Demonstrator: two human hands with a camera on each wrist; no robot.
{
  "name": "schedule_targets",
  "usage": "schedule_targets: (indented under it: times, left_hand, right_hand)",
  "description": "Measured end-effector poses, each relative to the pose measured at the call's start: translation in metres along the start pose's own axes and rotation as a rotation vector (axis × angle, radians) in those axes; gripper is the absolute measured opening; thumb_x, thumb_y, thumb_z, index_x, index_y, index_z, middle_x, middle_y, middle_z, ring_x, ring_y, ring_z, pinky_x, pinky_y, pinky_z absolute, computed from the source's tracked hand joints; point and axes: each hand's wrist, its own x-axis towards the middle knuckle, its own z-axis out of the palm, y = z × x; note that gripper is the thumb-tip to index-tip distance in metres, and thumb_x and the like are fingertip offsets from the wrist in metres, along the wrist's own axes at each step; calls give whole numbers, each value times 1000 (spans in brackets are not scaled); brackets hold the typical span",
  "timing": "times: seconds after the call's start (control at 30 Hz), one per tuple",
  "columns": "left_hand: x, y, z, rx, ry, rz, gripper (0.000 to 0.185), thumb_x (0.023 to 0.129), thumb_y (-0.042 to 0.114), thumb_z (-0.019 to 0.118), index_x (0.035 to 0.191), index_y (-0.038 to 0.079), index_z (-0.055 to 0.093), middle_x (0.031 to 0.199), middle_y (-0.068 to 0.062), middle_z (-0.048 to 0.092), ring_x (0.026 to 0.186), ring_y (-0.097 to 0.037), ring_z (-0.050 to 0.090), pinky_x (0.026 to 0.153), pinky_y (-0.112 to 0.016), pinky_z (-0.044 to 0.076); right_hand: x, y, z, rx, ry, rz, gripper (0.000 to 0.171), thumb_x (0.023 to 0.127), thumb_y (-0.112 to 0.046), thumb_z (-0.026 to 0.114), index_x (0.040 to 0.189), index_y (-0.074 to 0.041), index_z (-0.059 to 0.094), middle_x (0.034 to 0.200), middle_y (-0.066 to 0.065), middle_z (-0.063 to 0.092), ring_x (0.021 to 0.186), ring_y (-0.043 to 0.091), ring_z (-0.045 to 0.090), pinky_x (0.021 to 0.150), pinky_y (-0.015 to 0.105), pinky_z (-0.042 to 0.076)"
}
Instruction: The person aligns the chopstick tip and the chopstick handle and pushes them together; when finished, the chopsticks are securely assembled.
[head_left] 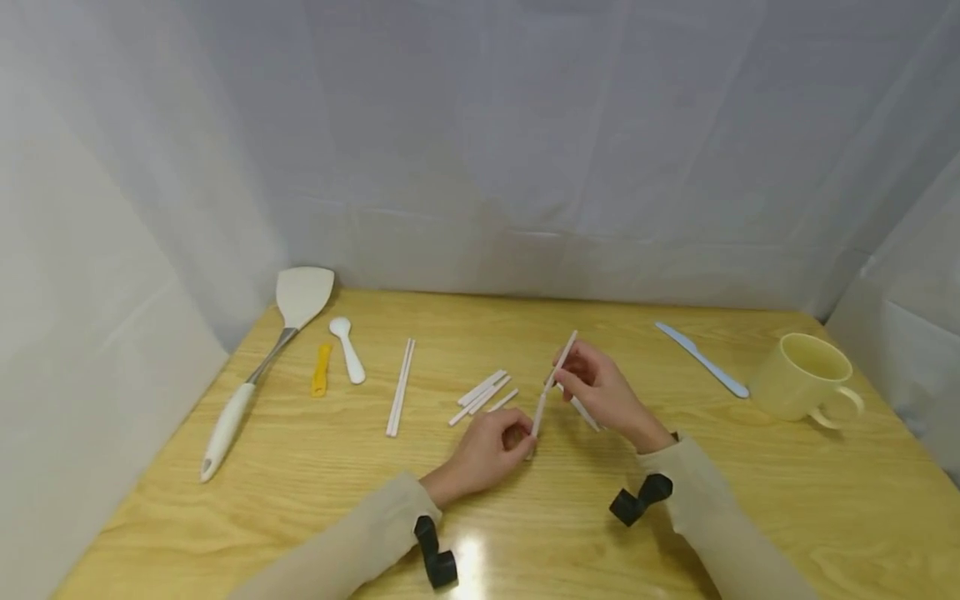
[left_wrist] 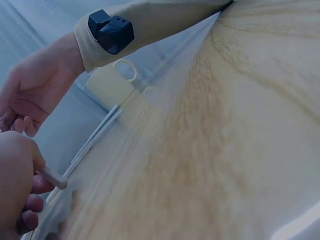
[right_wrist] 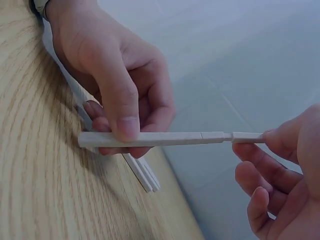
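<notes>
My left hand (head_left: 487, 450) pinches the thicker lower section of a white sectional chopstick (right_wrist: 175, 138), held slanted above the table. With thumb and fingers, my right hand (head_left: 600, 392) pinches its thinner upper section (head_left: 564, 354). In the right wrist view the two sections are in line, with a narrow joint showing between them. Several short white chopstick sections (head_left: 480, 396) lie beside the left hand. More white sections (head_left: 587, 414) lie beneath the right hand, partly hidden by it. In the left wrist view, the chopstick's end (left_wrist: 54, 178) pokes out of the left hand.
Left on the wooden table (head_left: 300, 517) are a white spatula (head_left: 234, 425), a yellow strip-like item (head_left: 321, 371), a white spoon (head_left: 348, 350) and two long white chopsticks (head_left: 401, 387). At right lie a light blue knife (head_left: 701, 358) and a yellow mug (head_left: 795, 379). White curtains (head_left: 525, 150) surround the table.
</notes>
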Motion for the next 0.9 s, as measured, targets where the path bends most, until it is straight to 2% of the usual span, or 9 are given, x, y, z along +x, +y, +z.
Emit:
schedule_targets:
  times: [0.17,0.27,0.5,0.6,0.77,0.9]
  left_hand:
    - [0,-2,3,-38,31,58,5,81,1,65,84,5,65,67,-3,60,58,2,45,50,-14,39]
    - [-1,-3,5,-56,41,71,2,83,2,64,85,3,64,69,-4,61,60,2,47,51,-14,41]
    - [-1,-4,7,-53,74,103,5,86,7,62,86,2,63,72,-3,61,64,-1,49,55,-16,43]
    - [-2,-3,7,-63,74,100,6,88,7,62,87,2,62,73,-4,61,65,-2,50,56,-16,44]
    - [-3,-3,6,-79,63,102,3,86,4,63,88,2,62,76,-4,62,66,-3,52,57,-17,46]
    - [-4,-4,6,-92,50,116,5,86,2,64,90,2,62,78,-5,63,67,-4,53,58,-17,47]
  right_hand:
    - [-1,0,0,2,-11,-9,8,97,-1,52,102,4,54,86,17,64,63,29,57,59,37,51]
    - [-1,-1,0,2,-7,-8,7,98,-2,51,102,2,54,85,14,64,64,30,56,59,37,50]
    - [-1,-2,5,43,31,-46,9,96,3,51,98,11,51,80,17,59,63,16,55,58,31,50]
    - [-1,-1,6,46,36,-67,9,95,4,51,97,13,50,77,14,58,61,14,54,57,28,49]
    - [-1,0,5,30,16,-94,6,95,5,51,97,11,51,73,1,55,58,19,51,54,24,45]
    - [-1,-2,6,24,-4,-112,4,94,8,51,97,9,53,72,2,54,57,17,49,53,23,42]
